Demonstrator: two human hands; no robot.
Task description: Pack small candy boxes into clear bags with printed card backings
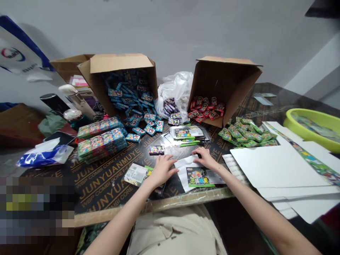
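Observation:
My left hand (164,170) is open over the table, its fingers spread and pointing at a white sheet of paper (182,175). My right hand (206,158) has its thumb and fingers around the sheet's upper right end, where a white strip seems folded over. A black printed card (198,177) with a colourful round picture lies on the paper, below my right hand. Just beyond my left fingertips sits a small dark purple candy box (156,150). Under my left wrist are printed packets (136,174), partly covered.
Behind stand cardboard boxes of blue packs (132,95) and red packs (205,108), with a plastic bag (176,86) between. Black pouches (187,133) are stacked mid-table. Bundled boxes (102,143) lie left; green packets (245,132), white card sheets (268,166) and a yellow-green basin (289,122) lie right.

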